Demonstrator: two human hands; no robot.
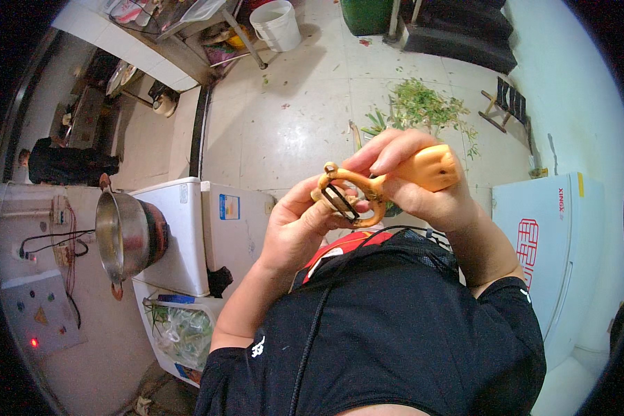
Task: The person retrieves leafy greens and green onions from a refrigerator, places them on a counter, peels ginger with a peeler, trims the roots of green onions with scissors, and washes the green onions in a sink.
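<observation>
In my right hand (430,205) is a yellow-orange Y-shaped vegetable peeler (432,167), its thick handle lying across the palm. The peeler's dark metal blade points towards my left hand (299,221). That hand pinches a small, pale, knobbly piece of food (349,198), perhaps ginger root. The blade lies over or against this piece, and the peeler's frame and my fingers cover much of it. Both hands are held close together in front of my body, above the floor.
Green stems and leaves (426,106) litter the floor beside a small folding stool (504,104). To the left, a steel pot (119,234) stands on a white appliance (174,234). A white fridge (546,249) stands right. A white bucket (275,26) stands farther off. Another person (70,161) is at far left.
</observation>
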